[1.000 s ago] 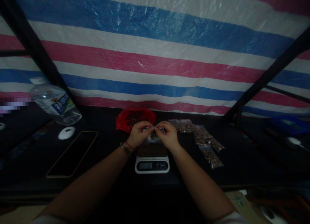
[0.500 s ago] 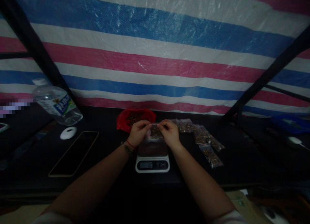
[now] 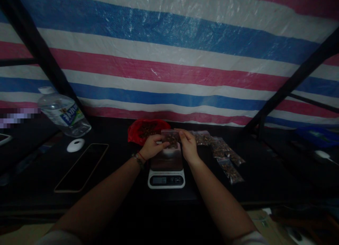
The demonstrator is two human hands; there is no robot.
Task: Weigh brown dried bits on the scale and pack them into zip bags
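Note:
A small clear zip bag (image 3: 171, 138) of brown, dried-looking bits is held up over the back of a digital kitchen scale (image 3: 166, 179). My left hand (image 3: 153, 147) grips the bag's left side, thumb across its front. At the top right corner, my right hand (image 3: 188, 144) pinches its edge between thumb and fingers. Just behind my left hand lies a red plastic bag (image 3: 134, 132), open and holding loose brown bits. Several filled zip bags (image 3: 230, 170) lie overlapping to the right of my right hand. The scale's display is lit, its digits too blurred to read.
On the left of the black table (image 3: 122, 199) are a smartphone (image 3: 82, 168), a white rounded object (image 3: 75, 145) and a clear plastic bottle (image 3: 65, 112). A striped tarp (image 3: 169, 75) hangs behind, between dark metal posts. A blue item (image 3: 317, 136) lies far right.
My left hand has shifted from the bag's top edge down its left side, thumb now on the front. My right hand stays at the top right corner, and more of the bag shows.

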